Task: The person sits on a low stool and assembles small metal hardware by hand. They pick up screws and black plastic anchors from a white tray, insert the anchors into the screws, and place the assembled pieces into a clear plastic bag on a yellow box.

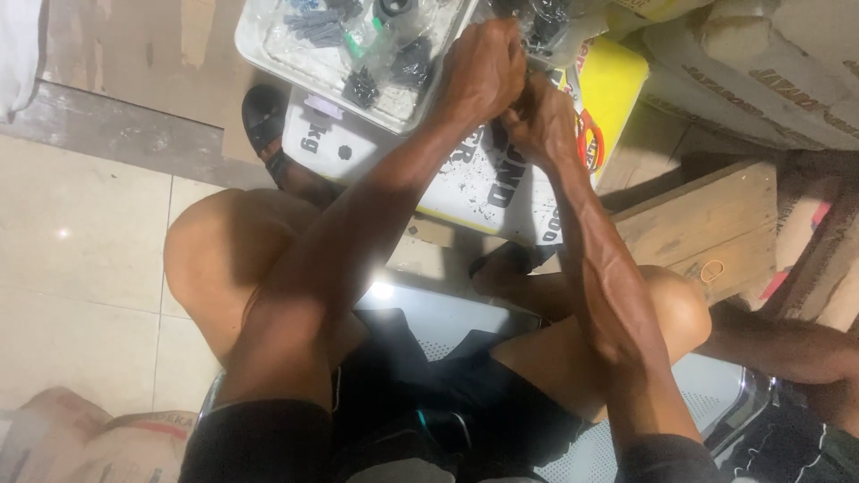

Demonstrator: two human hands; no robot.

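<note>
Tiled floor; white-and-yellow bucket lid (465, 192) serves as the work surface, one clear plastic tray (268, 49) at its far-left corner. Left hand (483, 72) and right hand (541, 121) pressed together near the far edge, closed on a small dark part, mostly hidden. Tray: one, holding several dark bagged fittings (362, 87), count unclear. Risk: part slips from the fingers and drops to the floor.

Clear glossy plastic tray (259, 45), rough wooden crate (707, 215)

I see a pale tiled floor (80, 268); on it, far and centre, rests a white-and-yellow sack (501, 179), a wooden block (707, 224) just right.
</note>
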